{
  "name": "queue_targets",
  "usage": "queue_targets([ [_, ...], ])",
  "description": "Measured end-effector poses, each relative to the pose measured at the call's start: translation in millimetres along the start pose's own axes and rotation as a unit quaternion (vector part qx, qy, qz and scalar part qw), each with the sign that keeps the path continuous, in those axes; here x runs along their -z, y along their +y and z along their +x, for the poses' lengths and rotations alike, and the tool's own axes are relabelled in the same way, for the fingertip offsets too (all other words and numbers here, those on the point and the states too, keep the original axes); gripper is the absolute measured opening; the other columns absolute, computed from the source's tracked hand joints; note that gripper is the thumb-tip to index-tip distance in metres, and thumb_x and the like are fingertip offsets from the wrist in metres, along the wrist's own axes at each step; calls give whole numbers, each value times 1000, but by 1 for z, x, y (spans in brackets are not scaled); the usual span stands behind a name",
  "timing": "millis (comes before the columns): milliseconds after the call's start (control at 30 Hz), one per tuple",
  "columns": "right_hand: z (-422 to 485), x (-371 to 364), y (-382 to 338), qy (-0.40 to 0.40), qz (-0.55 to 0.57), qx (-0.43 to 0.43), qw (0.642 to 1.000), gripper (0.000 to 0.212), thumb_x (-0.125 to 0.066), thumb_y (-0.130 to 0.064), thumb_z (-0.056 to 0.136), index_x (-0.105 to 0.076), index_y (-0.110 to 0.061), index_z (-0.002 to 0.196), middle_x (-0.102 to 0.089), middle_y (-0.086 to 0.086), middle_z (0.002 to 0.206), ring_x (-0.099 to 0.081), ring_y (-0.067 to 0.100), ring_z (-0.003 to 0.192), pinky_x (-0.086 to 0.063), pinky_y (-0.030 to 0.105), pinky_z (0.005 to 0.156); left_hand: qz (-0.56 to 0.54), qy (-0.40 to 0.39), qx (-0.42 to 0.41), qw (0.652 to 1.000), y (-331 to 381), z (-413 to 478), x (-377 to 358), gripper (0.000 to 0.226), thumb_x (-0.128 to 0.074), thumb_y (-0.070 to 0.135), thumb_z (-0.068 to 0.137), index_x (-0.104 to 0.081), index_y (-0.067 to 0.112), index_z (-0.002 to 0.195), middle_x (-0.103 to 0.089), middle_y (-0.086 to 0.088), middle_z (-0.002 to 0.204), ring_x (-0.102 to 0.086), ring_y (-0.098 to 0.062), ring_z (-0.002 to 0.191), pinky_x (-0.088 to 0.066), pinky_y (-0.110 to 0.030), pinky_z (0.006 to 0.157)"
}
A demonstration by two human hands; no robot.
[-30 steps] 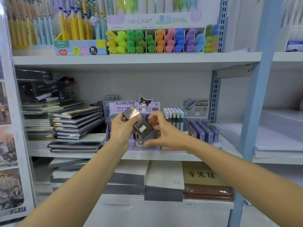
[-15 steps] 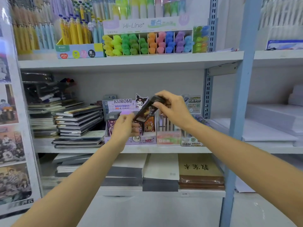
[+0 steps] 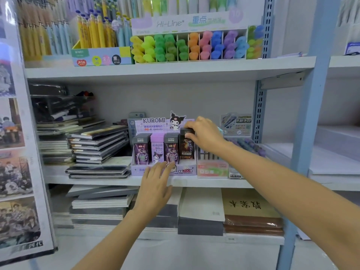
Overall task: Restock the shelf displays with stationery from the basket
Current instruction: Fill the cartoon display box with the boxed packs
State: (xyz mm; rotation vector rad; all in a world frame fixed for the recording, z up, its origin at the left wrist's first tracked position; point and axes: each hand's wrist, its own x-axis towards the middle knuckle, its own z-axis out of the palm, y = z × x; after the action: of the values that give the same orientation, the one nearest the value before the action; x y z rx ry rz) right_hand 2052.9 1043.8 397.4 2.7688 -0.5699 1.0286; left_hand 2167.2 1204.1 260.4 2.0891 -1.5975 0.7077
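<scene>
One dark upright pack [image 3: 187,148], orange-printed.

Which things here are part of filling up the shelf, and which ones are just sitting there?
Part of the job:
dark box, pinched at its top by the right hand
Kuromi display, with that box in its rightmost slot
left hand, open at the display's front

Just sitting there:
highlighters on the top shelf
notebook stack on the left
brown book on the lower shelf
</scene>
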Motion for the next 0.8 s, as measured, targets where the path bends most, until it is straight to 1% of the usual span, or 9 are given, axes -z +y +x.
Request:
queue_targets([
  [133,7,-11,3,-29,-32,17,999,26,-59,-31,94,-64,-19,116,-65,6,105,-51,25,108,-32,36,91,-4,-2,-8,1000,-5,0,-5,70,-48,20,94,-13,22,154,-36,-2,143,-29,-21,134,-17,-43,116],
  [200,10,-9,9,-56,-32,14,998,22,-59,-33,93,-66,-18,108,-64,1,96,-51,23,105,-28,35,88,-27,1,-10,1000,-6,1,-6,69,-48,20,96,-12,21,154,-36,-3,141,-29,-22,132,-20,-44,115],
  [300,16,-6,17,-98,-23,14,995,13,-61,-35,92,-61,-22,89,-52,-12,76,-51,21,101,-23,33,83,-37,4,-12,999,-6,1,-8,69,-49,20,95,-14,21,154,-37,-4,139,-30,-21,130,-23,-44,114],
  [367,18,-9,14,-101,-13,4,995,12,-62,-36,91,-65,-25,97,-59,-9,83,-51,22,105,-25,35,87,-38,10,-12,999,-7,1,-10,68,-49,19,95,-15,20,154,-37,-4,139,-30,-22,130,-24,-44,114],
  [433,19,-15,9,-87,-29,-7,996,24,-61,-36,92,-67,-24,112,-66,0,103,-49,23,112,-28,37,94,-41,15,-15,999,-8,1,-11,67,-50,18,95,-17,19,153,-38,-5,139,-31,-22,130,-25,-45,113],
  [533,19,-20,3,-56,-92,-7,994,30,-60,-35,93,-65,-20,119,-60,6,114,-43,25,113,-31,38,96,-48,17,-17,999,-8,0,-10,67,-51,16,94,-20,19,153,-39,-5,138,-32,-22,129,-27,-45,112],
  [633,17,-21,-2,-25,-113,2,993,38,-64,-30,91,-58,-17,127,-59,6,123,-48,25,115,-33,37,98,-50,22,-16,998,-8,0,-10,67,-52,15,93,-22,19,153,-40,-5,138,-33,-23,128,-29,-46,112],
  [767,12,-18,-9,-2,-159,3,987,15,-61,-18,92,-65,-15,106,-66,3,107,-54,23,104,-36,34,90,-18,29,-7,999,-6,0,-10,68,-54,19,92,-24,20,152,-43,-5,137,-36,-23,129,-28,-45,113],
  [800,11,-18,-10,-9,-162,-2,987,16,-58,-15,93,-68,-15,105,-66,4,107,-53,23,105,-36,34,90,-6,28,-4,1000,-4,0,-9,68,-54,20,91,-25,20,152,-45,-4,136,-38,-23,129,-26,-45,115],
])
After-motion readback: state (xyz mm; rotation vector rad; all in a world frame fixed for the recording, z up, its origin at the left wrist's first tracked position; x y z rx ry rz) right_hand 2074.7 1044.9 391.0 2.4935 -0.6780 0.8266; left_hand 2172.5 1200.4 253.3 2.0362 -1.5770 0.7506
